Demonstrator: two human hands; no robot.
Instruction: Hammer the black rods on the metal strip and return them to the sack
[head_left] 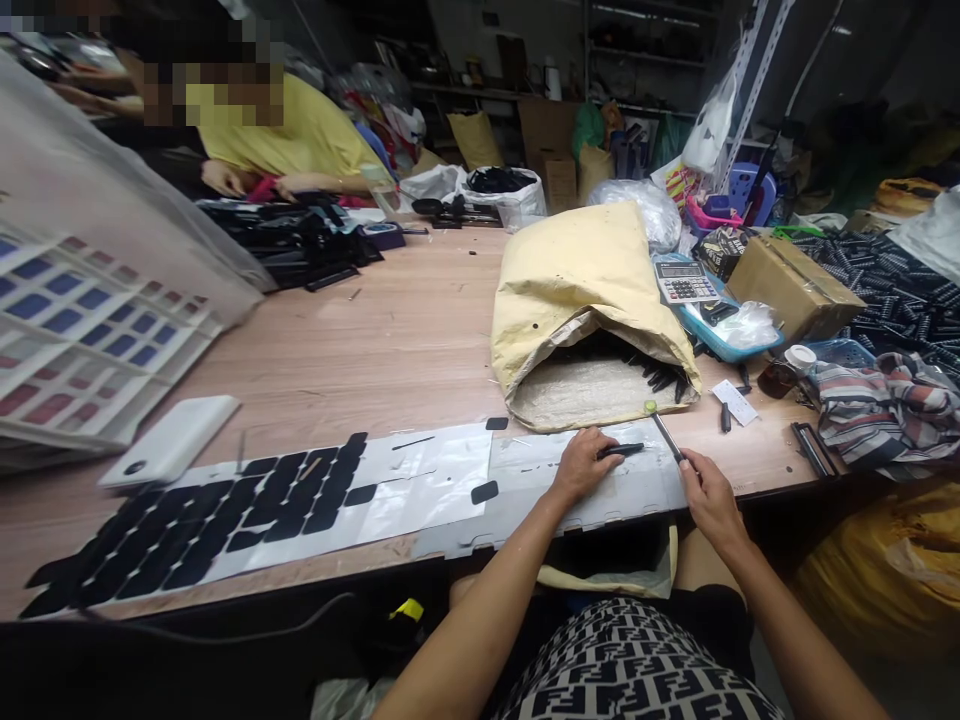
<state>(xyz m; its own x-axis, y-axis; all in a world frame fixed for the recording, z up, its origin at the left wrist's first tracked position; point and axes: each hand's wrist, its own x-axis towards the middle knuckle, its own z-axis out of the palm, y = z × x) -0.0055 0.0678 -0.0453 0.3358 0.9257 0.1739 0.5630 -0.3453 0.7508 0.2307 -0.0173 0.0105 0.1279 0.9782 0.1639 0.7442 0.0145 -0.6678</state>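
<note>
My left hand (583, 464) is closed on a slim black plastic piece (624, 450), pinned down on a grey board (517, 515) at the table's front edge. In my right hand (709, 492) is a small hammer-like tool (666, 435), a thin dark handle with a little yellow-green head; its exact kind is hard to make out. The tool's head points away from me, near the mouth of a pale yellow sack (574, 265). Black pieces (664, 378) show inside the sack. Left of the board, rows of flat black pieces (195, 530) lie on white sheets (427, 490).
A white crate (90, 345) and a white box-shaped device (172, 440) stand at left. Behind them a person in a yellow shirt (322, 135) sits by black parts (300, 240). On the right are a calculator (684, 282), a cardboard box (795, 285), a lidded jar (784, 372) and crumpled striped cloth (889, 410).
</note>
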